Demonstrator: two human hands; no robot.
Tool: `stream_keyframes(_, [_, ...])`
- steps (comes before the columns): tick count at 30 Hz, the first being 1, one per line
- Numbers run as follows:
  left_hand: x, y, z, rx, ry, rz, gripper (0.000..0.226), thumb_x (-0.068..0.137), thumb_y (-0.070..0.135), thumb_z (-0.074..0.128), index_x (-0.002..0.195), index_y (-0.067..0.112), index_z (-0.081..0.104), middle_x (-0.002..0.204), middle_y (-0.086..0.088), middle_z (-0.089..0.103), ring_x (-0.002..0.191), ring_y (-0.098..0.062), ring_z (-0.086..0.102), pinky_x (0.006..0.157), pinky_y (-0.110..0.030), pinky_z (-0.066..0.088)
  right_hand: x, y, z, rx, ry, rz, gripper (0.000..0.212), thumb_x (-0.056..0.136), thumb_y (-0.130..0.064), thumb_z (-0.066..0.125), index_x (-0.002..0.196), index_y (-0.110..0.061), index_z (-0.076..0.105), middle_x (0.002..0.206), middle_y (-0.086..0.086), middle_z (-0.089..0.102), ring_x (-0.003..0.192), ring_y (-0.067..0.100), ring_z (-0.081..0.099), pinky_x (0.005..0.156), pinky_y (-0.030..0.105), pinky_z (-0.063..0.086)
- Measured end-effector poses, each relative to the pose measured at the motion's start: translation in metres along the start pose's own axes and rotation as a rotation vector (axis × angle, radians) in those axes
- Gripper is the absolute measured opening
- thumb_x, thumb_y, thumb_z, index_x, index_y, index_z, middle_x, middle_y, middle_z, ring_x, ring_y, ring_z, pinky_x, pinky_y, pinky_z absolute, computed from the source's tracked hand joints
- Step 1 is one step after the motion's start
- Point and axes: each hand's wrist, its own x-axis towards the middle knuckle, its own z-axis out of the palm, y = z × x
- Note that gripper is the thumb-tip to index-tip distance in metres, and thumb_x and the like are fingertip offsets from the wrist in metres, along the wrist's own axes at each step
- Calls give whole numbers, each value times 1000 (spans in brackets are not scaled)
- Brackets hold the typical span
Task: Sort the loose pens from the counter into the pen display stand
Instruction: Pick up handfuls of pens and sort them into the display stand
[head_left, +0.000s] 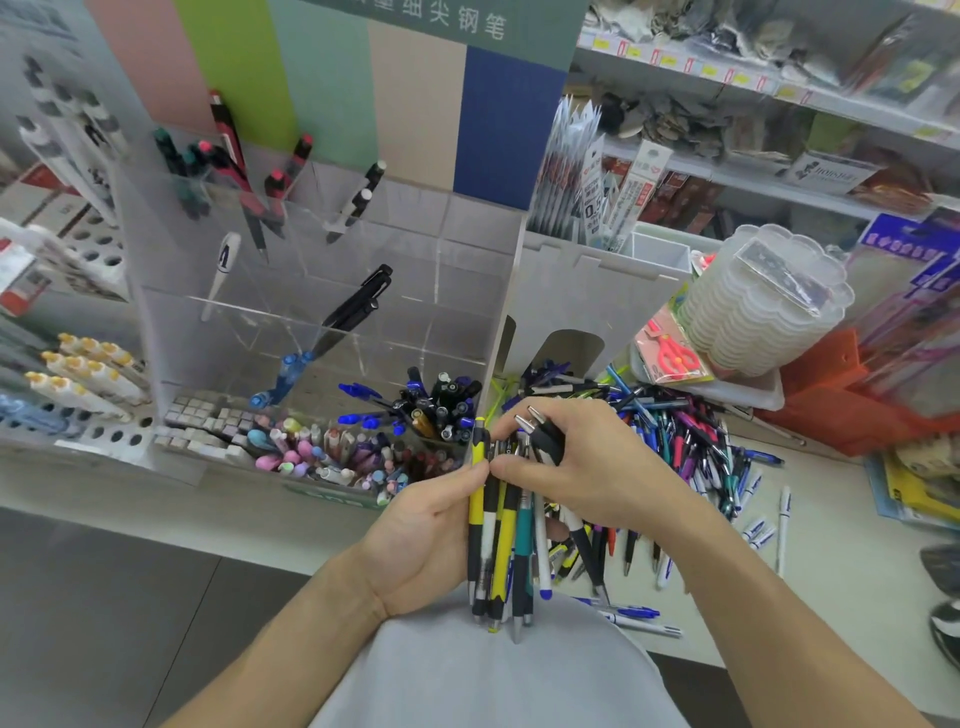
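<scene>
Gathering pens into one upright bundle (501, 540), the left hand (421, 540) has its fingers curled round the barrels from below and behind, thumb pressed against a yellow pen (477, 483) at the bundle's left edge, so the lot stays together with caps up and tips down near the person's shirt. The right hand (587, 467) comes over the top, its fingers clamped on a dark pen or two with silver ends (540, 431), thumb meeting the left thumb at the bundle; this looks like squaring the tops or picking out one kind before dropping it in. Just beyond the hands stands the clear stand (322, 291), whose upper compartments hold only a few pens while the front lower ones are packed with pastel and blue-capped ones, so like seems to go with like. To the right, on the desk (831, 545), lies the loose heap (675, 447), still large and tangled, reaching under the right wrist, with a few stray white pens beside it. Most of the sorting appears to remain. Behind the heap sit stacked clear tubs (763, 301).
</scene>
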Motion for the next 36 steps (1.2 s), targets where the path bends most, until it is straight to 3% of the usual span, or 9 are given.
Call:
stream_keyframes(7, [3, 2, 5, 67, 42, 5, 44, 94, 33, 48, 125, 9, 68, 110, -19, 71, 90, -34, 70, 75, -49, 61, -6, 10, 3, 555, -195, -68, 13, 99, -24, 62, 100, -12, 57, 74, -5, 58, 60, 19, 60, 59, 37, 51])
stream_keyframes(11, [10, -4, 7, 192, 122, 34, 34, 99, 30, 54, 120, 6, 65, 99, -18, 70, 79, -26, 69, 69, -40, 60, -9, 12, 9, 739, -201, -55, 27, 101, -26, 53, 104, 0, 49, 60, -8, 58, 46, 12, 50, 50, 28, 44])
stream_keyframes(14, [13, -6, 4, 296, 168, 80, 25, 92, 18, 63, 114, 6, 64, 89, -13, 69, 75, -22, 67, 68, -36, 58, -8, 20, 15, 913, -128, -53, 27, 99, -34, 58, 99, -8, 52, 70, 29, 45, 45, 14, 40, 47, 23, 39])
stream_keyframes(17, [12, -5, 4, 318, 186, 62, 14, 92, 4, 62, 105, 5, 68, 81, -14, 68, 67, -23, 66, 65, -37, 59, -10, 27, 16, 1010, -40, -12, 31, 95, -43, 67, 94, -14, 58, 79, 36, 40, 54, 26, 42, 58, 30, 43])
stream_keyframes(20, [12, -4, 6, 217, 157, 14, 11, 87, 0, 59, 89, 4, 68, 75, -14, 59, 59, -24, 58, 60, -34, 57, -16, 29, 13, 969, 113, 74, 23, 92, -46, 67, 90, -23, 64, 76, 18, 52, 64, 27, 49, 73, 44, 44])
stream_keyframes(23, [14, -5, 4, 308, 63, 26, 24, 80, 26, 76, 74, 9, 60, 64, -9, 51, 53, -19, 51, 58, -31, 52, -16, 29, 18, 828, 254, 112, 18, 93, -37, 59, 94, -19, 63, 71, -8, 59, 66, 12, 55, 70, 31, 50])
stream_keyframes(27, [18, -10, 2, 437, 11, 74, 49, 61, 49, 90, 75, 12, 62, 61, -6, 50, 49, -17, 48, 50, -27, 47, -13, 23, 30, 702, 394, 97, 14, 100, -19, 59, 100, -6, 61, 71, -7, 59, 62, 0, 57, 63, 14, 49])
stream_keyframes(32, [20, -1, 13, 657, 147, 90, 16, 77, 8, 81, 84, 8, 66, 64, -3, 62, 52, -13, 56, 47, -24, 46, -15, 22, 36, 625, 488, 131, 15, 94, -31, 64, 97, -17, 62, 83, -1, 64, 70, 2, 61, 66, 17, 52])
stream_keyframes(36, [20, -2, 13, 689, 229, 110, 18, 78, -4, 79, 91, 5, 72, 73, -7, 69, 55, -13, 60, 46, -22, 46, -18, 25, 34, 728, 325, 245, 20, 103, -30, 53, 116, -19, 62, 87, -1, 68, 73, 3, 66, 65, 18, 54])
